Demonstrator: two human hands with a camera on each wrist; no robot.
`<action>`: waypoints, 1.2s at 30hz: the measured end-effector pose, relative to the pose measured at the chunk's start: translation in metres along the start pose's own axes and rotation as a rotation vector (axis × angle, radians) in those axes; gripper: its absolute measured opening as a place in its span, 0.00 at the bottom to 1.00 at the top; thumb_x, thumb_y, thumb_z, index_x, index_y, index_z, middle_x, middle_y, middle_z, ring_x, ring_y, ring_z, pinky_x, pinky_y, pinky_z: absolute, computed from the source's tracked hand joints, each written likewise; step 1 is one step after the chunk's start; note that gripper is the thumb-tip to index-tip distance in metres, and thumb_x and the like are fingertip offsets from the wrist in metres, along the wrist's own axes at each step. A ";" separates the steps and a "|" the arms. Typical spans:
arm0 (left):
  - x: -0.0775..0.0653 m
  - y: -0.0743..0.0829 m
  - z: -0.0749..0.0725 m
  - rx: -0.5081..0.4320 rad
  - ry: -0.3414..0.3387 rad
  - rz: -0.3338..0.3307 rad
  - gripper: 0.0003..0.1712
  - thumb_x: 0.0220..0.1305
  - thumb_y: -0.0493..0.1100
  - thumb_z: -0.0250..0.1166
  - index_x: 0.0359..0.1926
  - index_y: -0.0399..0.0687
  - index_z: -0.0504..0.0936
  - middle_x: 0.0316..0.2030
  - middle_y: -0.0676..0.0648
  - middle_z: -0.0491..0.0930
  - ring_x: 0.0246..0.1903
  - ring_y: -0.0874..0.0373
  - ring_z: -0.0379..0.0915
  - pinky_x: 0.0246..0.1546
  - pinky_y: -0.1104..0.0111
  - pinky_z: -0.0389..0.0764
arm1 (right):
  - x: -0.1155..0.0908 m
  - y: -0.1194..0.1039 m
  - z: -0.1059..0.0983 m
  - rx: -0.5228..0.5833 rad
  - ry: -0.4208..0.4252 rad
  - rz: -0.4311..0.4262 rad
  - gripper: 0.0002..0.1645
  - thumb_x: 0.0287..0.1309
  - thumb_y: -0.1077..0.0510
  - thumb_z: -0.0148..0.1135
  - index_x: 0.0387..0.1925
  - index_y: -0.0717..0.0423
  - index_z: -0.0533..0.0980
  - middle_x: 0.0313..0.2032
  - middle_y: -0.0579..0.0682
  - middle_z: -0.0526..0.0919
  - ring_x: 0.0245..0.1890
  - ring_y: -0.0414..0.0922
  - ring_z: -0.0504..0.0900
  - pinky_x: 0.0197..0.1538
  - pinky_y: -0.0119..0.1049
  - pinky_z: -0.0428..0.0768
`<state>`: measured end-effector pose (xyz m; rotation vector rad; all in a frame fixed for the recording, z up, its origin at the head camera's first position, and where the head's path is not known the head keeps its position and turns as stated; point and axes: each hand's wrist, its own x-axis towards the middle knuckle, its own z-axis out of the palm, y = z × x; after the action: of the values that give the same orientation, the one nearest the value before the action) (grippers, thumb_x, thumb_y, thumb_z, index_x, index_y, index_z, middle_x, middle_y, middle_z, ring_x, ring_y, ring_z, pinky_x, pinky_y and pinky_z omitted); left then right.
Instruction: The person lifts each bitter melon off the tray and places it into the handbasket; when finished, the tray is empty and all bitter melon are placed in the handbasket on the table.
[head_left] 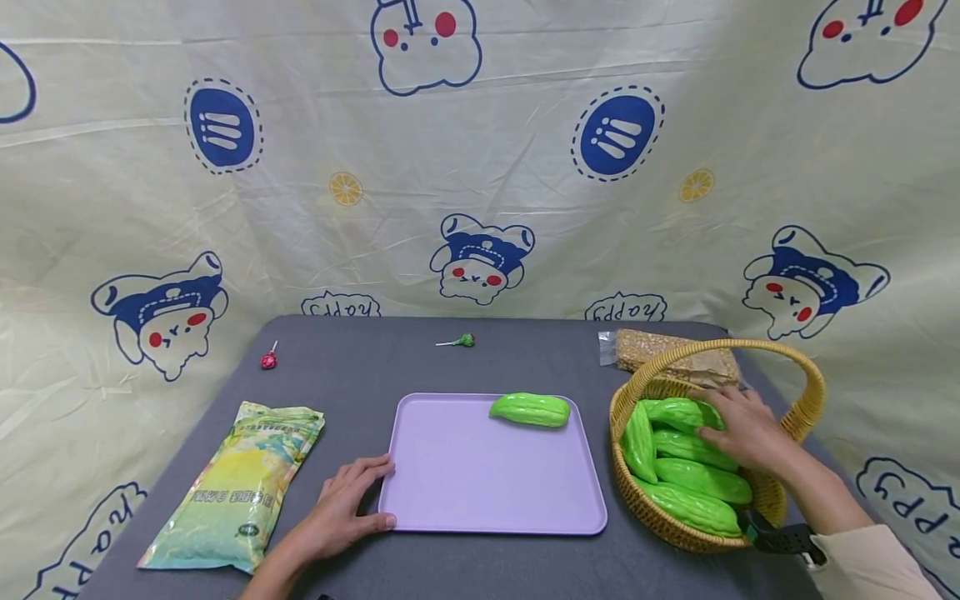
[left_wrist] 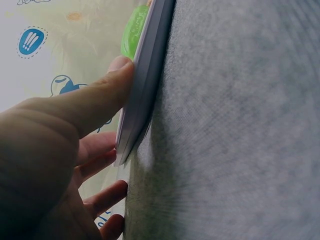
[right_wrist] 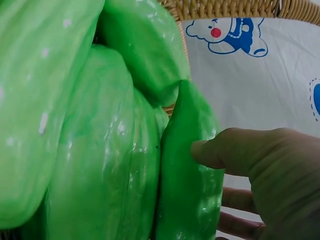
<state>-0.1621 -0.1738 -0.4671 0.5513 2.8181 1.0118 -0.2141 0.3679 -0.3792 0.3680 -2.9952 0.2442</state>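
A lilac tray point(head_left: 495, 475) lies on the table, with one glossy green bitter melon point(head_left: 529, 410) near its far right corner. My left hand point(head_left: 347, 510) rests against the tray's left edge, fingers extended and thumb at the near corner. In the left wrist view the thumb point(left_wrist: 120, 75) touches the rim. To the right, a wicker basket point(head_left: 626, 483) holds several more bitter melons. My right hand point(head_left: 753, 429) reaches under its handle and grips the farthest melon point(right_wrist: 187, 175), thumb on the near side and fingers on the far side, partly hidden.
A yellow-green printed bag point(head_left: 240, 492) lies left of the tray. Behind are a red lollipop point(head_left: 268, 360) and a green lollipop point(head_left: 467, 340). A clear packet of grains point(head_left: 652, 346) lies behind the basket, whose tall handle point(head_left: 813, 387) arches over the right forearm.
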 end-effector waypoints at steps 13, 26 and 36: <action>0.001 -0.001 0.000 -0.002 -0.006 -0.006 0.40 0.51 0.60 0.68 0.63 0.48 0.70 0.66 0.47 0.65 0.58 0.50 0.60 0.50 0.54 0.58 | -0.017 -0.021 -0.013 0.005 0.196 -0.080 0.34 0.47 0.55 0.71 0.56 0.60 0.71 0.48 0.67 0.74 0.44 0.61 0.68 0.43 0.55 0.63; 0.002 -0.001 0.000 -0.005 -0.015 -0.020 0.40 0.52 0.60 0.68 0.63 0.49 0.70 0.66 0.48 0.64 0.59 0.50 0.60 0.50 0.54 0.58 | -0.035 -0.057 -0.020 0.065 0.322 -0.156 0.35 0.42 0.50 0.74 0.53 0.59 0.74 0.47 0.62 0.78 0.46 0.59 0.70 0.45 0.57 0.66; 0.002 -0.001 0.001 -0.006 -0.015 -0.017 0.40 0.52 0.60 0.68 0.63 0.49 0.70 0.66 0.47 0.64 0.60 0.49 0.59 0.50 0.54 0.58 | -0.043 -0.088 -0.014 0.092 0.425 -0.250 0.34 0.35 0.55 0.77 0.49 0.56 0.76 0.44 0.54 0.79 0.45 0.51 0.71 0.47 0.48 0.64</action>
<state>-0.1638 -0.1735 -0.4680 0.5306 2.8006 1.0080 -0.1491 0.2961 -0.3585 0.6084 -2.4995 0.3811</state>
